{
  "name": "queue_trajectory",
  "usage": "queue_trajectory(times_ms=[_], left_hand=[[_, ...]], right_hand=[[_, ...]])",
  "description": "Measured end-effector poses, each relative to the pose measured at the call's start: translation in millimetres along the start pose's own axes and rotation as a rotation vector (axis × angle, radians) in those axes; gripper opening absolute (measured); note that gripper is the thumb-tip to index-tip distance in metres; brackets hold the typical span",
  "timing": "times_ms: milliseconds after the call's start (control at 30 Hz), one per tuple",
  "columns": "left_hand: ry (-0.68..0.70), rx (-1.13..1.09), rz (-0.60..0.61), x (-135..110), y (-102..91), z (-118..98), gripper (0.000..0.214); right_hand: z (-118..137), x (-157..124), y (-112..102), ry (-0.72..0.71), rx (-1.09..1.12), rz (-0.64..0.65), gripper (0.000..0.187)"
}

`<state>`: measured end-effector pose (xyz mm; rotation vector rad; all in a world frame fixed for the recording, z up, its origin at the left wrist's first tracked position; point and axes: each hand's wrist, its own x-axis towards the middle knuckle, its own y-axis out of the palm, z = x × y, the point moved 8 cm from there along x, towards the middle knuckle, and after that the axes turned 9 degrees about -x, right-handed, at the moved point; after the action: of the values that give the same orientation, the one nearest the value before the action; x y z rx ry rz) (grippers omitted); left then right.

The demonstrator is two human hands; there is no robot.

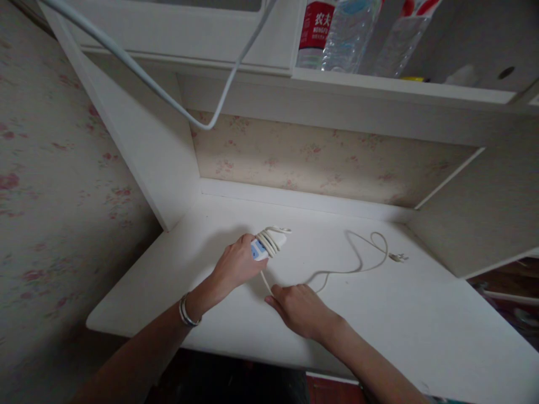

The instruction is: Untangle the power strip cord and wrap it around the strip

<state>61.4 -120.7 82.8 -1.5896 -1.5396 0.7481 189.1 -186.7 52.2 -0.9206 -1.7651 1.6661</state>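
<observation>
My left hand [238, 260] is closed around one end of a white and blue power strip [258, 250], held over the desk. Several turns of its cream power cord [269, 242] are wound about the other end. From the strip a stretch of cord runs down to my right hand [304, 310], whose fingers are closed on it. Beyond that hand, the loose cord bends and loops across the desk to the right, ending in a plug [398, 257]. My left palm hides part of the strip.
The white desk [236, 314] has side panels at left and right and floral wallpaper behind. Overhead, a shelf [400, 87] holds several plastic bottles [349, 33]. A thick pale cable [168, 98] hangs down at upper left.
</observation>
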Motion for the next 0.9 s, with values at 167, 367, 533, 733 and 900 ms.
queue_trajectory(times_ms=[167, 367, 533, 733, 900], left_hand=[[0.062, 0.007, -0.009, 1, -2.1, 2, 0.032], [0.143, -0.016, 0.023, 1, 2.1, 6, 0.035], [0.228, 0.095, 0.092, -11, 21.2, -7, 0.032], [0.546, 0.168, 0.282, -48, 41.2, -48, 0.034], [0.726, 0.119, 0.375, -77, 28.7, -75, 0.037]], right_hand=[[-25, -6, -16, 0.06, 0.031, -0.098, 0.04], [-45, -12, -33, 0.092, 0.096, -0.207, 0.041], [-33, -12, -45, -0.003, 0.029, -0.301, 0.042], [-41, 1, -58, -0.107, 0.115, -0.406, 0.049], [-68, 18, -43, 0.016, 0.408, -0.367, 0.06]])
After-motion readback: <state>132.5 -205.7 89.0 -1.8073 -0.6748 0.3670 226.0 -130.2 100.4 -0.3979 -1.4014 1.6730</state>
